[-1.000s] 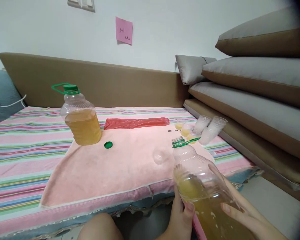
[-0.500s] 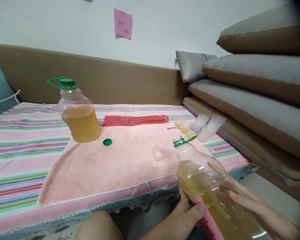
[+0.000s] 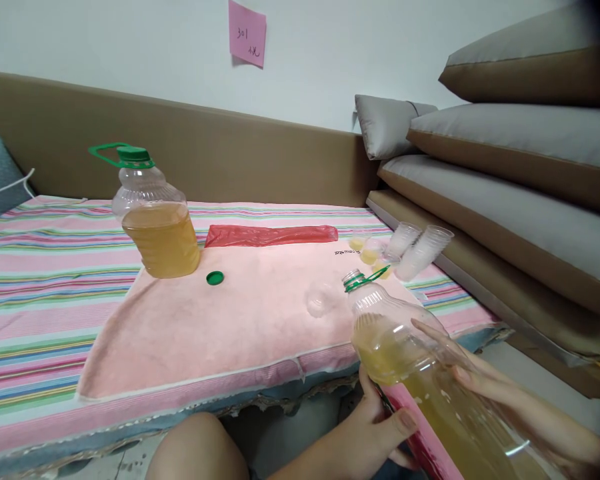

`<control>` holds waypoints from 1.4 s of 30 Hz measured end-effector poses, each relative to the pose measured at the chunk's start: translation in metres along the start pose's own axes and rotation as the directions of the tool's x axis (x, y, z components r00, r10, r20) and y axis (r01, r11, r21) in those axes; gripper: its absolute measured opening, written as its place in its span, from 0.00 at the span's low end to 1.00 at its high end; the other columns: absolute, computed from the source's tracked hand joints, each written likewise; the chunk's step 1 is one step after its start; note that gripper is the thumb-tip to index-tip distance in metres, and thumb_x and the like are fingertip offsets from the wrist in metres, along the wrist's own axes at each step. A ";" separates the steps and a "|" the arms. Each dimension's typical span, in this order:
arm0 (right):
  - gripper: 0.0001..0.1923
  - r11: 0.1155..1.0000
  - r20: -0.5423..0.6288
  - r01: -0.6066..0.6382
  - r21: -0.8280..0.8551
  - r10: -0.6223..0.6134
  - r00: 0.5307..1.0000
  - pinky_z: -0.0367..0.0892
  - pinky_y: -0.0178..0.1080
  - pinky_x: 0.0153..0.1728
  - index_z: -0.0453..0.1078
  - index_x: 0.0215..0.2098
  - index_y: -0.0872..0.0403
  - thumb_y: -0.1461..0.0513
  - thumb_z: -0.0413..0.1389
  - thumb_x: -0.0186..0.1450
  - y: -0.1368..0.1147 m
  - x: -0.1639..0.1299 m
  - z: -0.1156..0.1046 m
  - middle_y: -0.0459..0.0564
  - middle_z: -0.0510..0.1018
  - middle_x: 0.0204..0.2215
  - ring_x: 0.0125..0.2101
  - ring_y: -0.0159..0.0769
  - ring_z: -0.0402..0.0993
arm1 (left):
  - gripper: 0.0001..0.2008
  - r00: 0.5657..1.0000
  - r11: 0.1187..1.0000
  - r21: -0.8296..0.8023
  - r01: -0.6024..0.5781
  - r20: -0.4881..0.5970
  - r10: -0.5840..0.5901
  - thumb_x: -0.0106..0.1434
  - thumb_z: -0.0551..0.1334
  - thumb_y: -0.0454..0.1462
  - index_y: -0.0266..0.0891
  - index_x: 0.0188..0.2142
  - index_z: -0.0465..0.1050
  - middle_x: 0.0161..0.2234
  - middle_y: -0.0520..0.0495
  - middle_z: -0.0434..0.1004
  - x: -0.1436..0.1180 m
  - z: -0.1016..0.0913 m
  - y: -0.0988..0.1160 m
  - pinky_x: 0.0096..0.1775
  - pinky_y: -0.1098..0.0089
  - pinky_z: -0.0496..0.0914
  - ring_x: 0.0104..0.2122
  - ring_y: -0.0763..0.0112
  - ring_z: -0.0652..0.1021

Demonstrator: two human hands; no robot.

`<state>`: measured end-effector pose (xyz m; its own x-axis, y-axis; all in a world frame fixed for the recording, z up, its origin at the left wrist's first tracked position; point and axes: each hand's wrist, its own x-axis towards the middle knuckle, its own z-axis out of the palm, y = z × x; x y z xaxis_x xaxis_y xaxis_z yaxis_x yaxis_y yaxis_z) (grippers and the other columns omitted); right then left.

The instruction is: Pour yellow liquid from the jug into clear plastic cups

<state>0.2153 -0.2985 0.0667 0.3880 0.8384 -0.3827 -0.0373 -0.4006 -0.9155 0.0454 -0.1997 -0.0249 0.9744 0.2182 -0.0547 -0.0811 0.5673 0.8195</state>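
Observation:
A large clear plastic bottle [image 3: 395,353] of yellowish liquid is tilted, its uncapped mouth pointing up and left. My left hand [image 3: 380,427] grips its lower left side by the pink label. Against the bottle's right side, my right hand [image 3: 480,380] presses with its fingers around it. Left of the mouth stands a clear plastic cup [image 3: 320,300], with no liquid visible in it. Behind the bottle are several cups with a little yellow liquid [image 3: 369,253]. A loose green cap [image 3: 215,277] lies on the pink towel [image 3: 220,333].
At the left stands a second capped bottle [image 3: 163,233] with a green handle. A folded red plastic bag [image 3: 270,236] lies along the towel's back. Stacked clear cups [image 3: 425,253] rest on their sides at right, beside piled grey-brown cushions [image 3: 520,193]. A brown board [image 3: 230,160] runs behind the bed.
The bottle in my hands has shifted slightly left and up, tilting a little further toward the clear cup. The whole view has moved slightly; other things stay in place.

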 end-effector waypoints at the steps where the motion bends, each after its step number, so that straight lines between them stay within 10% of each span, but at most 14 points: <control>1: 0.37 1.000 0.001 0.003 -0.013 -0.003 1.000 0.59 0.48 0.62 0.58 0.66 0.39 0.47 0.58 0.60 0.000 0.000 0.000 0.43 0.52 0.70 0.67 0.49 0.49 | 0.61 1.000 1.000 -0.001 0.000 0.000 0.000 0.47 0.63 0.66 0.55 0.68 0.27 0.65 0.35 0.59 0.000 0.000 -0.001 0.34 0.69 0.71 0.47 0.59 0.79; 17: 0.33 0.985 -0.051 0.018 -0.173 -0.027 0.998 0.56 0.46 0.62 0.66 0.62 0.41 0.46 0.59 0.59 -0.009 0.004 0.001 0.43 0.60 0.67 0.67 0.49 0.49 | 0.59 1.000 1.000 -0.003 0.022 0.014 -0.022 0.47 0.59 0.69 0.54 0.68 0.29 0.65 0.31 0.57 -0.001 0.004 -0.005 0.50 0.37 0.69 0.51 0.46 0.77; 42: 0.37 0.967 0.098 0.006 -0.256 0.019 0.995 0.44 0.44 0.67 0.53 0.67 0.37 0.46 0.57 0.62 -0.004 0.021 -0.015 0.33 0.46 0.70 0.70 0.41 0.37 | 0.56 0.998 0.994 -0.103 -0.040 0.053 0.045 0.47 0.59 0.68 0.52 0.67 0.36 0.66 0.28 0.53 -0.001 0.006 -0.006 0.48 0.20 0.58 0.54 0.33 0.73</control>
<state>0.2376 -0.2844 0.0643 0.2955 0.8626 -0.4106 0.2023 -0.4766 -0.8556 0.0466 -0.2079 -0.0259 0.9795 0.2010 0.0129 -0.1407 0.6369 0.7580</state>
